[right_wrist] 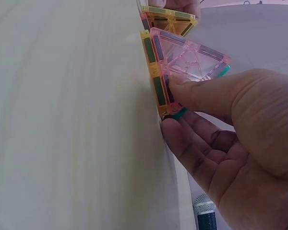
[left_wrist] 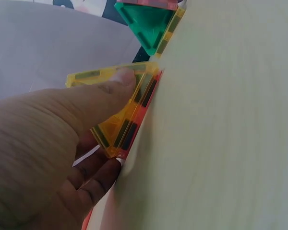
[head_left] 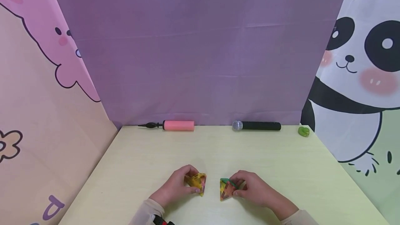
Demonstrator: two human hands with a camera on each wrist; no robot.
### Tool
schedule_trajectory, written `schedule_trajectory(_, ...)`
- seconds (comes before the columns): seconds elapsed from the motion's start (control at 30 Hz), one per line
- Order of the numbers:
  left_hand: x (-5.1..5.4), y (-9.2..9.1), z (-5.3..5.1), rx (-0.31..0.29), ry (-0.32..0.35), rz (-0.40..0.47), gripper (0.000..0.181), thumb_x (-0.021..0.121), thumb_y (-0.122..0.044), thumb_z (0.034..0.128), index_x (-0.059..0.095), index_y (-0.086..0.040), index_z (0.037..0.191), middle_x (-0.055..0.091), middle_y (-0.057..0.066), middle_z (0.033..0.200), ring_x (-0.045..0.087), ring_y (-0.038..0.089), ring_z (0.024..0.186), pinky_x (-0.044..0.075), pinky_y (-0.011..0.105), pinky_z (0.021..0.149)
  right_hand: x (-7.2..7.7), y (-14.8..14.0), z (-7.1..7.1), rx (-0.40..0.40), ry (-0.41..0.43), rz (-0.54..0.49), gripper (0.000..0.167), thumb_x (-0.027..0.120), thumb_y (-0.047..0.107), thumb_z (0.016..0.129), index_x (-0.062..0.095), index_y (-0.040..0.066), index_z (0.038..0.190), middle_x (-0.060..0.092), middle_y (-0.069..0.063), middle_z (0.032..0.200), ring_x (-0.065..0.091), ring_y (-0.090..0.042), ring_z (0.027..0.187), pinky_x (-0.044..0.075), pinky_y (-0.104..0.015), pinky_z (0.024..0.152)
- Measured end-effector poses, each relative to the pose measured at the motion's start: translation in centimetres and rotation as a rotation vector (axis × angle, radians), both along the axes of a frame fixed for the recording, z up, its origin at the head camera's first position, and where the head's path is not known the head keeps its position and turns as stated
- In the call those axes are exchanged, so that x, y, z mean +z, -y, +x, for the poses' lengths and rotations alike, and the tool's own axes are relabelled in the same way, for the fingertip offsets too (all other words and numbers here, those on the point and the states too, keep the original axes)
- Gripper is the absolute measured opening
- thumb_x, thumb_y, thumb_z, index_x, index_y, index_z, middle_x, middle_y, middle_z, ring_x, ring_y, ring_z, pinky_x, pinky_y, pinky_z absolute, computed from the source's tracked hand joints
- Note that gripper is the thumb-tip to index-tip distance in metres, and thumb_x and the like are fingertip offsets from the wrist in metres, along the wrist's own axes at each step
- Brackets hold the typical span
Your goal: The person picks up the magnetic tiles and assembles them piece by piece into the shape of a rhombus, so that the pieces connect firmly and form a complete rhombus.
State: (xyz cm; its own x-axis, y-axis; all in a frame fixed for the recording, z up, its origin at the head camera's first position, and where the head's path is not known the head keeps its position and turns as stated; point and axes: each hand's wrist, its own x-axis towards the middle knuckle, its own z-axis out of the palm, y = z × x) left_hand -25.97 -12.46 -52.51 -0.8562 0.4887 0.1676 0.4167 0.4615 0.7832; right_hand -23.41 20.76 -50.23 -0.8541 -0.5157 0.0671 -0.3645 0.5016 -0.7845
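Note:
My left hand (head_left: 178,187) pinches a small pyramid of magnetic tiles (head_left: 196,181) between thumb and fingers. The left wrist view shows its see-through yellow triangles (left_wrist: 116,125) with a red edge along the tabletop. Opposite it, my right hand (head_left: 255,189) grips a second magnetic-tile pyramid (head_left: 227,191). In the right wrist view that one has a pink triangle (right_wrist: 189,60), a yellow tile (right_wrist: 153,69) against the table and some green behind. A small gap separates the two pyramids in the head view. The fingers partly cover both.
Along the table's (head_left: 209,152) back edge lie a pink hand pump (head_left: 178,125) with a black nozzle, a black microphone (head_left: 260,126) and a small green object (head_left: 303,131). A purple cloth (head_left: 200,51) hangs behind. Cartoon-printed walls stand at both sides.

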Motion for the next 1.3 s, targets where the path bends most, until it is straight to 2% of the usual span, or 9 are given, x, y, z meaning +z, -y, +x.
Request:
schedule_trajectory(0.23,-0.1,-0.5,0.3,-0.029,-0.002,-0.006,0.042,0.088,-0.017,0.0868,0.063,-0.021,0.12,0.065,-0.014,0.112,0.061,0.007,0.105,0.054,0.027,0.094,-0.1,0.0,0.0,0.001,0.001,0.008,0.03,0.084,0.007,0.088,0.073,0.017,0.114,0.067,0.003,0.102,0.066,-0.022,0.095,0.056,-0.027,0.073)
schedule_trajectory(0.4,0.4,-1.0,0.7,-0.036,0.031,-0.009,0.041,0.087,-0.016,0.0879,0.063,-0.023,0.121,0.065,-0.015,0.113,0.061,0.006,0.106,0.053,0.027,0.094,-0.3,-0.1,-0.2,-0.001,-0.004,0.019,0.03,0.084,0.006,0.088,0.073,0.016,0.113,0.067,0.005,0.101,0.065,-0.018,0.094,0.057,-0.027,0.073)
schedule_trajectory(0.5,0.6,-1.3,1.0,-0.051,0.025,0.0,0.04,0.087,-0.015,0.0878,0.064,-0.021,0.12,0.065,-0.014,0.113,0.061,0.007,0.105,0.054,0.027,0.093,-0.4,-0.1,-0.2,-0.001,-0.005,0.021,0.03,0.084,0.006,0.087,0.073,0.016,0.113,0.067,0.005,0.101,0.065,-0.016,0.093,0.057,-0.027,0.074)
schedule_trajectory(0.93,0.7,-1.8,1.4,-0.078,0.037,0.008,0.038,0.085,-0.015,0.0901,0.064,-0.022,0.121,0.065,-0.014,0.114,0.061,0.005,0.105,0.054,0.026,0.093,-0.2,0.2,0.2,0.005,-0.009,0.003,0.03,0.084,0.006,0.087,0.073,0.016,0.113,0.067,0.004,0.101,0.066,-0.02,0.094,0.057,-0.027,0.074)
schedule_trajectory(1.3,0.5,-2.3,1.8,-0.103,0.005,0.001,0.04,0.084,-0.012,0.0908,0.063,-0.021,0.123,0.064,-0.014,0.116,0.061,0.004,0.106,0.054,0.026,0.093,-0.4,0.2,0.2,0.006,-0.008,0.007,0.03,0.085,0.006,0.087,0.074,0.017,0.113,0.067,0.007,0.101,0.065,-0.016,0.093,0.057,-0.027,0.076)
